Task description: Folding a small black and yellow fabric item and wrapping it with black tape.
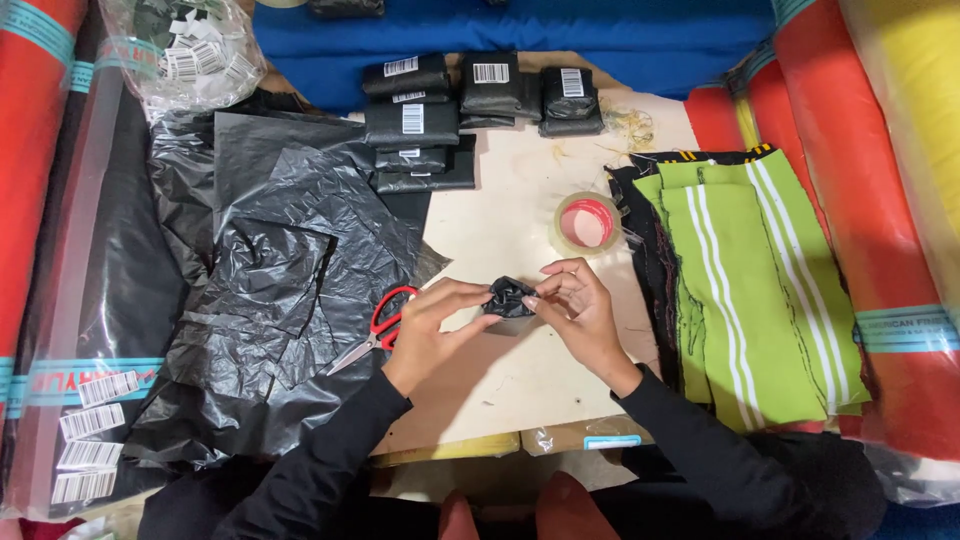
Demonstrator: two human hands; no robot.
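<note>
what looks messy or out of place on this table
The black plastic sheets lie crumpled in a loose heap at the left, partly burying the red-handled scissors. Frayed thread scraps litter the far tabletop. The wrapped black bundles sit tidily stacked, by contrast.

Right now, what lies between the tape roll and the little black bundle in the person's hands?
In the head view, only bare tabletop separates the tape roll from the black bundle; the right hand's fingers reach partway in.

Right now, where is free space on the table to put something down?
Bare board lies below both hands, and between the black packets and tape roll. Crowded: black plastic sheets left, green fabric right.
</note>
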